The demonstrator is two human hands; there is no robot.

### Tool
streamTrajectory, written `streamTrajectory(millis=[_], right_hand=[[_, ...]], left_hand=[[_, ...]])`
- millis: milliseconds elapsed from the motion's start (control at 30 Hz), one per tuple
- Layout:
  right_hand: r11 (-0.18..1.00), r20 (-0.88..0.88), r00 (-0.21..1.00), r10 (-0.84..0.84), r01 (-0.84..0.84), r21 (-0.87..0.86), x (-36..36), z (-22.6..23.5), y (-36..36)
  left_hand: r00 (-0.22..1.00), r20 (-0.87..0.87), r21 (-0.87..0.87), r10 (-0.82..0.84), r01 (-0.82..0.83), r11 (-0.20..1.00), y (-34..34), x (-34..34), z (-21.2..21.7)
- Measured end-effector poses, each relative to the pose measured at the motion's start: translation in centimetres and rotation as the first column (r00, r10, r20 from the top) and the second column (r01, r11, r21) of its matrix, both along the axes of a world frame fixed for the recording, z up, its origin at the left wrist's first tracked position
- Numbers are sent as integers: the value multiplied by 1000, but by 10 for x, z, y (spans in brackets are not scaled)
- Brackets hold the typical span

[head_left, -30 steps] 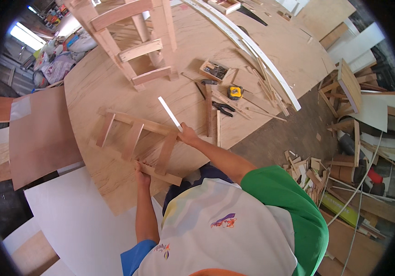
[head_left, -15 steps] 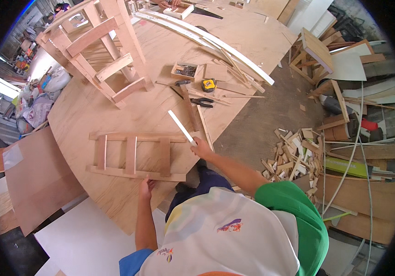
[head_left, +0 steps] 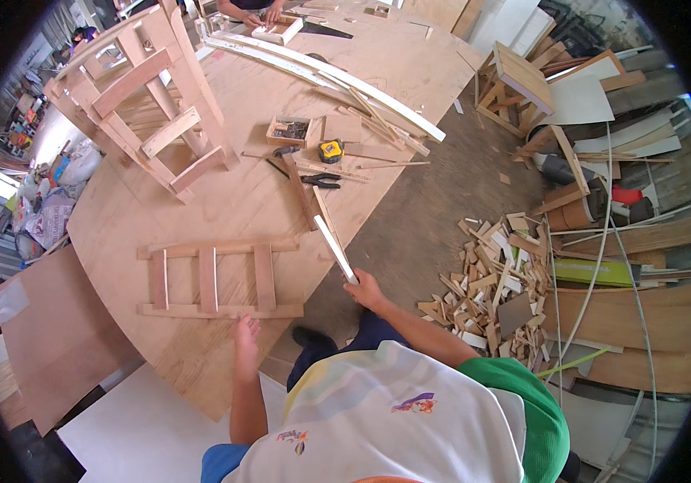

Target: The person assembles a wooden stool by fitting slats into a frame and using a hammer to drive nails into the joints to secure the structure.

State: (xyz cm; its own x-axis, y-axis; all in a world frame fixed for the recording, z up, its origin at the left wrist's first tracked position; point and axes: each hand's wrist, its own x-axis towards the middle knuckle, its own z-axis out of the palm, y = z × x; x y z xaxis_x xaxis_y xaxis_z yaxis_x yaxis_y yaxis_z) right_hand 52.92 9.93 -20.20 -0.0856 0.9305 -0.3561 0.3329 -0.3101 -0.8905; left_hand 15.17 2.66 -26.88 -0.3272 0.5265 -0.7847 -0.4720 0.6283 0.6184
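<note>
A ladder-like wooden frame (head_left: pixel 208 278) lies flat on the large plywood table (head_left: pixel 132 193), with two long rails joined by three crosspieces. My left hand (head_left: pixel 246 328) is at its near rail, fingers loosely stretched up to the edge; whether they touch it is hard to tell. My right hand (head_left: pixel 367 291) grips one end of a narrow white wooden strip (head_left: pixel 333 246), tilted with its far end up and to the left. That hand is beyond the table's right edge, over the floor.
On the table are a tape measure (head_left: pixel 331 150), pliers (head_left: pixel 321 181), a hammer (head_left: pixel 286 151), a small box of hardware (head_left: pixel 289 130) and a slatted wooden assembly (head_left: pixel 140 105). Another person's hands (head_left: pixel 269 14) are at a shallow box. Offcuts (head_left: pixel 494 282) pile up on the floor at right.
My right hand has drawn the white strip back toward me and to the right, away from the frame. My left hand has eased slightly back from the near rail. The view has shifted a little.
</note>
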Motion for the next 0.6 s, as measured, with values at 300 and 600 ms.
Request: streamTrajectory(millis=[300,600], right_hand=[[995,-151,984,98,-96,16,54,47,65],[995,-289,955,70,-88,-48,168,74,102]], left_hand=[[981,-123,342,-149,183,922,49,160,83],[909,-84,396,-408,407,823,155,351,137]])
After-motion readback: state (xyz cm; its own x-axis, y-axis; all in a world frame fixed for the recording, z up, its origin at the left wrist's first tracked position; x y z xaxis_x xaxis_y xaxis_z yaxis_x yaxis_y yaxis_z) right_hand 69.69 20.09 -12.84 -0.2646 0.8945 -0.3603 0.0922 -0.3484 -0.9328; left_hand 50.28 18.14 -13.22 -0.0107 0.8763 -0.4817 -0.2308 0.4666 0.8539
